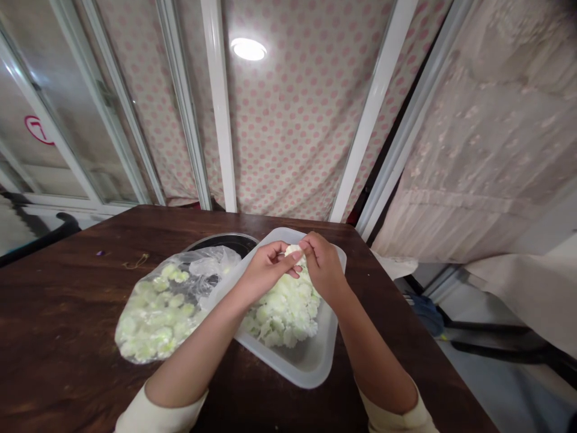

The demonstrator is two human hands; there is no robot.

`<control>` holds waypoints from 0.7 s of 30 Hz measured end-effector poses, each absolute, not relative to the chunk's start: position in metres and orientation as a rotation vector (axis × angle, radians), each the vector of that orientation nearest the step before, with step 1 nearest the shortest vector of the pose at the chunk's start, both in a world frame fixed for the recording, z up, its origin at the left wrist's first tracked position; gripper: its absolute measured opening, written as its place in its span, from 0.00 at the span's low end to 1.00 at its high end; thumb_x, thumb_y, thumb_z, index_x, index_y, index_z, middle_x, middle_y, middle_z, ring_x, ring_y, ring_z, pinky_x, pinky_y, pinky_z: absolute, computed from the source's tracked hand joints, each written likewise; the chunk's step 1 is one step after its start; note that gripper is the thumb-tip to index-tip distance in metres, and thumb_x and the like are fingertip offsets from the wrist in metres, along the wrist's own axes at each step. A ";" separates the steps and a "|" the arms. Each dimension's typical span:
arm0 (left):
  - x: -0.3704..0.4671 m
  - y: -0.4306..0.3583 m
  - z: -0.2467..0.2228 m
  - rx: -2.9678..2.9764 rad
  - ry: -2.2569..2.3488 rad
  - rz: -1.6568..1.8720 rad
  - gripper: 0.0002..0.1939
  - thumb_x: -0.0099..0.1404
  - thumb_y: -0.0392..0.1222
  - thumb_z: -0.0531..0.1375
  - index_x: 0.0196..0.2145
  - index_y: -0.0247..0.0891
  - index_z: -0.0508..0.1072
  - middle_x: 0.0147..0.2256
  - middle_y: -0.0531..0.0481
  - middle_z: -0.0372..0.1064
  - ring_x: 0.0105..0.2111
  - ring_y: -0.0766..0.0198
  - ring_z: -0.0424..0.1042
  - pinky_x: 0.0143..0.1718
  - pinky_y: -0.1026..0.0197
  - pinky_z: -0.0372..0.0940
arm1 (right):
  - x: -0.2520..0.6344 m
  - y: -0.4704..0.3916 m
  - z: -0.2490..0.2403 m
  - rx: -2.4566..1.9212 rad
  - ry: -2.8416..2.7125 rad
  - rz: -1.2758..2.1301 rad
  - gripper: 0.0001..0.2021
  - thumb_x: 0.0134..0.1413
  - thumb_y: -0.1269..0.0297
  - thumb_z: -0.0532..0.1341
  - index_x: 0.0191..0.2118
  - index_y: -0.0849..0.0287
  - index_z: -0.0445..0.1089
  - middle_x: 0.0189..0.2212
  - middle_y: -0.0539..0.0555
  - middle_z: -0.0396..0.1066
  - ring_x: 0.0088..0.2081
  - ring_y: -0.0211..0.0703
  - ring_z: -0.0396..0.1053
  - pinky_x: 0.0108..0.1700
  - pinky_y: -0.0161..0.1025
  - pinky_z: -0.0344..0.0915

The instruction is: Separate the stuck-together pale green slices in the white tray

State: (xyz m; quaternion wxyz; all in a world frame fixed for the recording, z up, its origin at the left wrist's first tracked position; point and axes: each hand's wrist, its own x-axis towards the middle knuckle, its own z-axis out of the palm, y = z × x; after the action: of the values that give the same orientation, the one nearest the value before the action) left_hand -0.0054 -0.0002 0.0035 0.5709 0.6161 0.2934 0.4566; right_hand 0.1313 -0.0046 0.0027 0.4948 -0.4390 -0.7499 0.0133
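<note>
My left hand (276,264) and my right hand (319,258) meet above the far part of a white plastic tub (311,376). Between the fingertips of both is a small whitish flower piece (294,249), partly covered by the fingers; both hands are closed on it. Beneath them in the tub lies a heap of pale green-white flower pieces (288,310) with ruffled edges. Left of the tub, beside my left forearm, a clear plastic bag (153,300) holds many similar pale pieces, its mouth crumpled towards the tub.
A dark round tray (232,240) lies partly under the bag and tub on the dark wooden table (67,313). A thin yellowish loop (136,261) and a small purple scrap (101,253) lie at the left. Glass doors with a dotted curtain (288,132) stand behind the table.
</note>
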 end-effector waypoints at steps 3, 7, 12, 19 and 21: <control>-0.004 0.000 0.003 1.428 0.650 1.048 0.13 0.53 0.47 0.59 0.26 0.33 0.64 0.23 0.53 0.66 0.24 0.70 0.67 0.30 0.63 0.65 | 0.130 -0.005 0.002 -1.137 -1.840 -0.140 0.11 0.57 0.65 0.47 0.24 0.58 0.56 0.23 0.50 0.60 0.28 0.39 0.58 0.30 0.36 0.53; -0.002 0.002 -0.001 1.382 0.695 1.173 0.14 0.51 0.45 0.61 0.21 0.34 0.61 0.22 0.55 0.63 0.24 0.71 0.66 0.30 0.64 0.63 | 0.128 -0.005 0.000 -1.272 -1.842 -0.476 0.14 0.59 0.63 0.46 0.24 0.58 0.58 0.22 0.52 0.61 0.28 0.41 0.58 0.30 0.37 0.51; 0.001 0.005 -0.007 1.352 0.719 1.373 0.16 0.50 0.40 0.61 0.18 0.35 0.55 0.22 0.55 0.64 0.26 0.71 0.65 0.31 0.65 0.59 | 0.125 -0.005 -0.002 -1.359 -1.856 -0.681 0.14 0.59 0.65 0.46 0.24 0.58 0.60 0.21 0.53 0.63 0.27 0.42 0.57 0.30 0.38 0.49; 0.003 0.010 -0.010 1.272 0.770 1.410 0.18 0.46 0.38 0.63 0.17 0.35 0.53 0.16 0.58 0.60 0.20 0.71 0.65 0.25 0.67 0.58 | 0.125 -0.002 -0.003 -1.332 -1.868 -0.761 0.15 0.59 0.62 0.47 0.23 0.58 0.60 0.20 0.52 0.63 0.26 0.41 0.58 0.30 0.38 0.49; 0.003 0.010 -0.008 1.234 0.733 1.415 0.19 0.45 0.38 0.64 0.17 0.35 0.53 0.17 0.59 0.61 0.19 0.72 0.65 0.24 0.67 0.58 | 0.130 0.000 -0.002 -1.333 -1.836 -0.758 0.15 0.59 0.62 0.46 0.23 0.59 0.59 0.20 0.52 0.62 0.26 0.40 0.58 0.29 0.37 0.49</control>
State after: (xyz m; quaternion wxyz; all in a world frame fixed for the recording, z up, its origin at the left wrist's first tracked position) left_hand 0.0026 0.0104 -0.0084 0.5336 0.5179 0.3077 0.5936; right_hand 0.1300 -0.0004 -0.0024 0.3662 -0.5187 -0.7141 -0.2947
